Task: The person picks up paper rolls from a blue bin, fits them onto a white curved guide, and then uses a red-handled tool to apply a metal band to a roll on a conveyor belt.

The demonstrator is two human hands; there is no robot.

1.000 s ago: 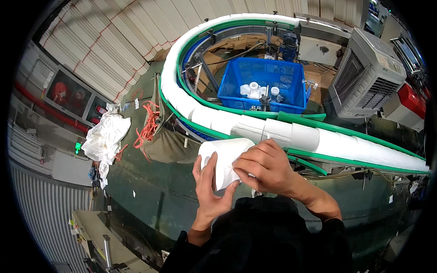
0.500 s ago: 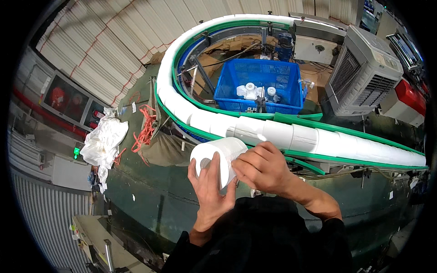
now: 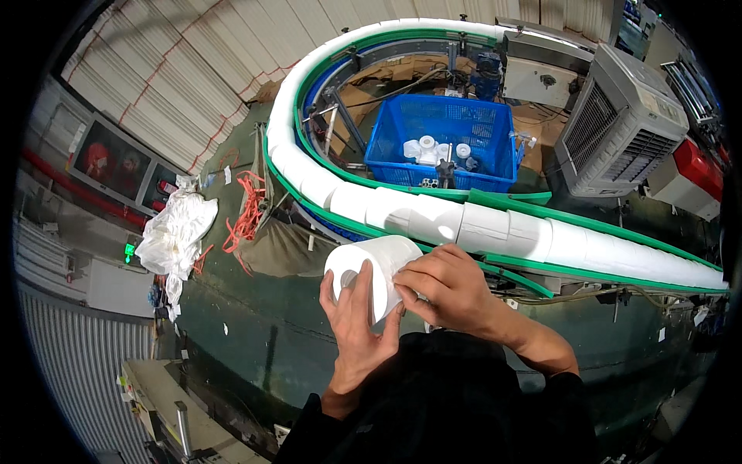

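Observation:
A white toilet paper roll (image 3: pixel 383 260) is held up in front of me, its round end with the core hole turned toward the lower left. My left hand (image 3: pixel 357 313) grips it, fingers over the end face near the hole and thumb underneath. At the roll's right side my right hand (image 3: pixel 444 286) is closed, thumb and fingertips pinching at the paper surface. Whether a loose sheet end lies between those fingertips is hidden. Just beyond both hands, a curved conveyor with green rails (image 3: pixel 510 265) carries a close row of white paper rolls (image 3: pixel 483 226).
Inside the conveyor's curve stands a blue plastic crate (image 3: pixel 483 174) with several white pieces. To its right is a grey air cooler (image 3: pixel 618 124). White cloth or plastic (image 3: pixel 182 228) and orange strapping (image 3: pixel 251 216) lie on the floor at left.
The rolls on the conveyor have shifted along it. Both hands stay at the same roll, with the right fingertips moved slightly. The background has shifted a little.

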